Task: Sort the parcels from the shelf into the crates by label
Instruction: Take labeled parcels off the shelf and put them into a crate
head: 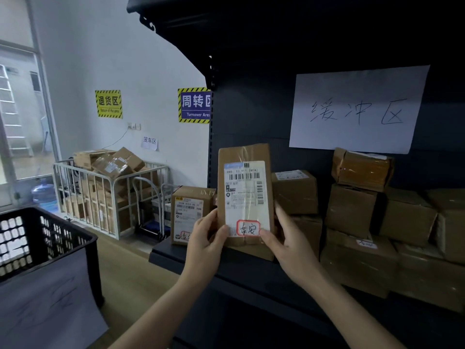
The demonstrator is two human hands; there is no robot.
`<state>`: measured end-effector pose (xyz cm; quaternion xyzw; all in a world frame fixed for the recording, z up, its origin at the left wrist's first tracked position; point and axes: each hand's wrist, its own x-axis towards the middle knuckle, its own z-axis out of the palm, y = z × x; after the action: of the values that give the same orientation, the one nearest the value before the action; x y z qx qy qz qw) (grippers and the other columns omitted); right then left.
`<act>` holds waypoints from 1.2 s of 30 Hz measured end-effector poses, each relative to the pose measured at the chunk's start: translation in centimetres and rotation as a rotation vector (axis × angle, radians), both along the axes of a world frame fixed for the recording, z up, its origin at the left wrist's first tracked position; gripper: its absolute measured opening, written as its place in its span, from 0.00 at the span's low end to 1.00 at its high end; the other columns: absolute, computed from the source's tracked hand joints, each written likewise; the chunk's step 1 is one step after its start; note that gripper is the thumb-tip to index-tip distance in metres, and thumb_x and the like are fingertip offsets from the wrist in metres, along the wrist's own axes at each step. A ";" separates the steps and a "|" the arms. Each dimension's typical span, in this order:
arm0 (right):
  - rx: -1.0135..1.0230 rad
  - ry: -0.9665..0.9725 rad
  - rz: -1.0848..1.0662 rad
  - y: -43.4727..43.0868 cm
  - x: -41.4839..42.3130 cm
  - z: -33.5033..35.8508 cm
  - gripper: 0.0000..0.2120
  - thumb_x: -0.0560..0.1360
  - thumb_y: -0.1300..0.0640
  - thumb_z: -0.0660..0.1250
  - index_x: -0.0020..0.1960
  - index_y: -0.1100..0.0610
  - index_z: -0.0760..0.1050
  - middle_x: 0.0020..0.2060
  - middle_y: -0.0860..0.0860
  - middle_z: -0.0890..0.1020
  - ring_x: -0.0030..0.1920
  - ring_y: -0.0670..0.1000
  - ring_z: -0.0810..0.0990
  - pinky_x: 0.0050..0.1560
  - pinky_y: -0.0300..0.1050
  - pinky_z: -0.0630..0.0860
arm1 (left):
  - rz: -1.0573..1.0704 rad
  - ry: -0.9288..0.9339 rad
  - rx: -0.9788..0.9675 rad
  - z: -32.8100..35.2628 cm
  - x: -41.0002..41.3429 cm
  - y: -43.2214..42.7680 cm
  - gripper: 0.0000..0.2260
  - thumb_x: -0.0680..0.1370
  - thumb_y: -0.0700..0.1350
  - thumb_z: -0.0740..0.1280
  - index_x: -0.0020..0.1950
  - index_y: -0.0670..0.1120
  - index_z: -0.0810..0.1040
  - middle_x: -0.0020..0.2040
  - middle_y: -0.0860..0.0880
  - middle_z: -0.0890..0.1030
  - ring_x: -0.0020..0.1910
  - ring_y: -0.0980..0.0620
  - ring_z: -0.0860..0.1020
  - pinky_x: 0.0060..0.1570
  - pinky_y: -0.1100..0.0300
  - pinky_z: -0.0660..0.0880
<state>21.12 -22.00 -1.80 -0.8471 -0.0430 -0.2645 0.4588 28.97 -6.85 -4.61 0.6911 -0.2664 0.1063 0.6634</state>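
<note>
Head view: both hands grip a tall, white-labelled cardboard parcel.

Yellow sign: hanging on the white wall, with a striped border running around it.
Blue sign: hanging to its right, reading "Turnover Area".
Paper note: sticking to the wall below the two signs.
Wall socket: feeding a thin cable that is trailing downward.
Cage cart: standing against the wall, with cardboard boxes piling above its white rails.
Hand trolley: standing just right of the cart.
Water bottle: sitting left of the cart, near the window.
Ladder: showing through the window.
White sheet: hanging at upper right, carrying three handwritten characters.
</note>
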 end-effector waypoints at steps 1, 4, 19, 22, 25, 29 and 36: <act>0.004 -0.008 0.000 0.1 -0.4 -0.5 0.26 0.78 0.57 0.62 0.61 0.31 0.54 0.60 0.29 0.66 0.58 0.21 0.63 0.53 0.18 0.64 | -0.022 0.009 -0.012 -0.5 -0.3 0.2 0.18 0.76 0.44 0.65 0.66 0.49 0.72 0.60 0.47 0.77 0.58 0.52 0.76 0.59 0.52 0.75; 0.006 0.010 -0.028 -0.1 -1.3 -2.5 0.27 0.77 0.59 0.63 0.61 0.31 0.55 0.60 0.31 0.68 0.58 0.23 0.65 0.53 0.19 0.65 | -0.105 0.041 -0.019 -2.1 -0.8 0.4 0.16 0.77 0.39 0.65 0.63 0.51 0.71 0.60 0.48 0.78 0.59 0.52 0.77 0.57 0.52 0.77; 0.042 0.201 -0.335 0.9 -0.4 -8.7 0.31 0.74 0.61 0.68 0.73 0.54 0.59 0.67 0.49 0.71 0.64 0.41 0.67 0.64 0.37 0.64 | -0.213 0.098 0.231 -6.8 2.2 -0.5 0.17 0.75 0.30 0.64 0.54 0.49 0.67 0.53 0.53 0.77 0.58 0.55 0.76 0.48 0.71 0.76; 0.045 0.217 -0.374 1.4 0.1 -8.6 0.31 0.74 0.61 0.68 0.73 0.55 0.59 0.67 0.50 0.71 0.65 0.44 0.67 0.63 0.37 0.63 | -0.211 0.098 0.279 -6.6 3.0 -0.5 0.17 0.75 0.31 0.63 0.59 0.47 0.67 0.55 0.52 0.76 0.58 0.56 0.75 0.51 0.68 0.76; 0.025 0.232 -0.405 2.0 0.5 -8.4 0.30 0.74 0.61 0.68 0.72 0.56 0.60 0.67 0.51 0.72 0.67 0.48 0.69 0.64 0.39 0.64 | -0.222 0.095 0.330 -6.7 3.6 0.1 0.19 0.75 0.33 0.64 0.64 0.46 0.66 0.58 0.52 0.75 0.61 0.54 0.73 0.59 0.61 0.74; 0.009 0.259 -0.439 2.5 0.5 -8.2 0.29 0.74 0.61 0.68 0.72 0.56 0.61 0.67 0.51 0.72 0.67 0.49 0.68 0.64 0.39 0.63 | -0.220 0.062 0.379 -7.0 4.0 1.4 0.23 0.75 0.36 0.66 0.68 0.45 0.64 0.65 0.50 0.73 0.66 0.54 0.70 0.63 0.61 0.69; 0.058 0.300 -0.499 2.6 -0.1 -8.3 0.35 0.73 0.53 0.69 0.75 0.55 0.56 0.71 0.53 0.67 0.70 0.52 0.65 0.69 0.53 0.66 | -0.004 0.051 0.239 -5.5 6.9 5.8 0.22 0.73 0.38 0.70 0.65 0.43 0.66 0.53 0.50 0.74 0.57 0.51 0.75 0.59 0.56 0.74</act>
<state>21.01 -19.35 -10.05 -0.8478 0.2424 -0.2419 0.4048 35.90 -1.06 -10.14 0.7673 -0.2616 0.0545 0.5829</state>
